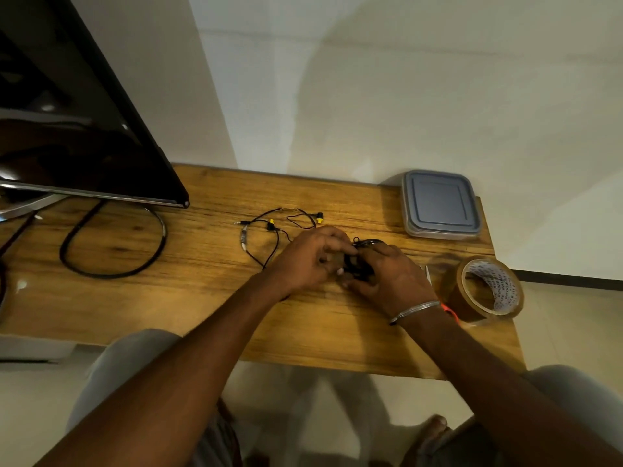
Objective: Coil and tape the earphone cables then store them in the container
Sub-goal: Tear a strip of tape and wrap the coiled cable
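- Head view: the left hand (313, 259) and the right hand (391, 276) meet low over the middle of the table (202, 291), with a small black coil (359, 267) of earphone cable between them
- The right hand grips the coil from the right side, its fingers curled around the loops
- The left hand has curled fingers and pinches the coil at its left edge; something brownish shows there, perhaps a piece of tape, but it is blurred and I cannot be sure
- A loose earphone (270, 226) with yellow buds lies uncoiled on the table just behind the left hand, its thin cable in open loops
- The box (440, 205) stands at the far right corner with its grey lid on, well apart from the hands
- The tape roll (460, 294) stands near the right wrist, at the right edge of the table
- I judge that the step in hand is taping the first coil; the loose earphone is not yet coiled and nothing is stored
- The cable looks thin, light and soft, and probably a little springy, so the coil may open if it is let go before the tape closes
- The best hold is across the whole bundle, pinching all turns together, not at the buds or the plug, which are the fragile ends
- The tape is sticky and may catch the fingers or the neighbouring cable
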